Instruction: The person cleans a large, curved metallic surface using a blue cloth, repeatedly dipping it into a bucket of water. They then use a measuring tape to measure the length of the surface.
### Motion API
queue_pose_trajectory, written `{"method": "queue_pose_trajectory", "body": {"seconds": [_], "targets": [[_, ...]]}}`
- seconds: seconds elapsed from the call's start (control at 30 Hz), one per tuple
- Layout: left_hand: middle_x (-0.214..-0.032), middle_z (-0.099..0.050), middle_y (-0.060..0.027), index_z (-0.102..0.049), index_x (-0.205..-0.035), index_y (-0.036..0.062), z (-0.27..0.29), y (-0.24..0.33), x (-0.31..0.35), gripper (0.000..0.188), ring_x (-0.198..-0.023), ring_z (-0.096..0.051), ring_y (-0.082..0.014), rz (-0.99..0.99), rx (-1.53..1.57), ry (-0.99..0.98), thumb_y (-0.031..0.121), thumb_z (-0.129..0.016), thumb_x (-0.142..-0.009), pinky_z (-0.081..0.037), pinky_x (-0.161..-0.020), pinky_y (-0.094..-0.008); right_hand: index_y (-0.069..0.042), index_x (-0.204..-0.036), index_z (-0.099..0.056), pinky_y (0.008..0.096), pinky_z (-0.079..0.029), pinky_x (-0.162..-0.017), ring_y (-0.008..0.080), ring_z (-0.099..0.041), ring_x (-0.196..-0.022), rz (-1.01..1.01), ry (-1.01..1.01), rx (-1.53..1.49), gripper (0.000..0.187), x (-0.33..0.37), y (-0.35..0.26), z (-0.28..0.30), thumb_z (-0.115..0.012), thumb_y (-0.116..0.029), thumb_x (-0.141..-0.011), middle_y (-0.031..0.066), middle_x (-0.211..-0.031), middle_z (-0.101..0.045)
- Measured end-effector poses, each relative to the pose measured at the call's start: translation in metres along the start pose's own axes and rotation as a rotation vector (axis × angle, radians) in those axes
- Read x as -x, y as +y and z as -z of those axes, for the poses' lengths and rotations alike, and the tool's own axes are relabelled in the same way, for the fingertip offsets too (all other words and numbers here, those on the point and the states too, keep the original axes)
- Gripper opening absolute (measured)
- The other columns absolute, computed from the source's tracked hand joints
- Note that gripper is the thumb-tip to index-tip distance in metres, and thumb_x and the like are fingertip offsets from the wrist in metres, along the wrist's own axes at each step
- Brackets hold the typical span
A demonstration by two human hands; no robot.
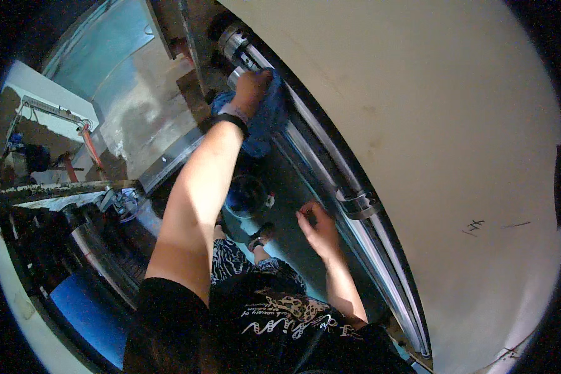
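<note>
My left hand [252, 90] is stretched far forward, its fingers closed on a crumpled blue cloth [265, 128]. The cloth lies against long shiny metal rods [315, 153] that run from the upper middle down to the lower right. Just beyond that hand, a metal collar [234, 40] sits at the far end of the rods. My right hand [320, 230] hovers to the left of the rods, close to a second metal collar [358, 204]. Its fingers are loosely bent and apart, with nothing seen in them. The cloth hides part of the rods.
A large pale panel or roll [442, 124] fills the right side, along the rods. Below my hands is a dark blue round object [246, 196] on the floor. To the left stand a blue cylinder [87, 318], dark rollers [106, 249] and a metal beam [171, 162].
</note>
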State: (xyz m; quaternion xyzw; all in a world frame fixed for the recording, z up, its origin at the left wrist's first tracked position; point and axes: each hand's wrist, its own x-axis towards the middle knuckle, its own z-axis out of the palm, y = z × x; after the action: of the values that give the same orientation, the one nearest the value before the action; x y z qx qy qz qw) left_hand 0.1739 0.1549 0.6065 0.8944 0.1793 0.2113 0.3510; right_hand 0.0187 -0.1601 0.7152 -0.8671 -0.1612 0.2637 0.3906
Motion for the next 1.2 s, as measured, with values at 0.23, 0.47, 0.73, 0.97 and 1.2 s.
{"method": "queue_pose_trajectory", "body": {"seconds": [0.23, 0.47, 0.73, 0.97, 1.2], "targets": [[-0.083, -0.061, -0.0241, -0.062, -0.082, -0.0044, 0.012, 0.032, 0.003, 0.034, -0.08, -0.06, -0.036, 0.303, 0.275, 0.049, 0.029, -0.057, -0.077, -0.046, -0.071, -0.0402, -0.005, -0.086, -0.053, 0.0282, -0.042, -0.072, 0.0178, -0.056, -0.079, 0.009, -0.045, 0.038, 0.019, -0.003, 0.002, -0.01, -0.058, -0.021, -0.08, 0.0072, -0.08, -0.058], [-0.093, -0.059, -0.0245, -0.06, -0.094, -0.0034, 0.025, 0.013, 0.004, 0.035, -0.09, -0.056, -0.0375, 0.364, 0.226, 0.122, 0.028, -0.057, -0.078, -0.044, -0.078, -0.0405, -0.004, -0.086, -0.052, 0.0275, -0.041, -0.071, 0.0148, -0.054, -0.079, 0.048, 0.036, -0.014, 0.018, 0.004, -0.005, 0.003, -0.058, -0.02, -0.081, 0.0049, -0.079, -0.056], [-0.098, -0.056, -0.0183, -0.052, -0.101, 0.003, 0.04, 0.024, 0.142, 0.028, -0.093, -0.054, -0.036, 0.067, 0.354, -0.064, 0.004, -0.055, -0.073, -0.043, -0.077, -0.038, -0.003, -0.096, -0.052, 0.0289, -0.039, -0.08, 0.0169, -0.052, -0.088, 0.139, 0.058, -0.173, 0.02, -0.031, -0.015, -0.021, -0.058, -0.015, -0.081, 0.009, -0.09, -0.055], [-0.091, -0.046, -0.0161, -0.047, -0.092, 0.0021, 0.082, 0.06, 0.162, 0.032, -0.09, -0.048, -0.0386, -0.014, 0.422, -0.169, -0.007, -0.045, -0.061, -0.042, -0.076, -0.0391, -0.001, -0.108, -0.047, 0.0381, -0.037, -0.09, 0.0321, -0.048, -0.104, 0.36, 0.069, -0.044, 0.038, -0.09, -0.018, -0.064, -0.06, -0.02, -0.078, 0.0179, -0.109, -0.05], [-0.089, -0.06, -0.0124, -0.051, -0.086, 0.0, 0.084, 0.08, 0.123, 0.01, -0.085, -0.057, -0.0203, 0.208, 0.783, 0.132, -0.002, -0.05, -0.076, -0.044, -0.074, -0.0296, -0.001, -0.106, -0.047, 0.0339, -0.042, -0.078, 0.0332, -0.05, -0.093, 0.536, 0.303, 0.136, 0.031, -0.076, -0.073, -0.068, -0.058, -0.008, -0.078, 0.0169, -0.099, -0.047]]}}
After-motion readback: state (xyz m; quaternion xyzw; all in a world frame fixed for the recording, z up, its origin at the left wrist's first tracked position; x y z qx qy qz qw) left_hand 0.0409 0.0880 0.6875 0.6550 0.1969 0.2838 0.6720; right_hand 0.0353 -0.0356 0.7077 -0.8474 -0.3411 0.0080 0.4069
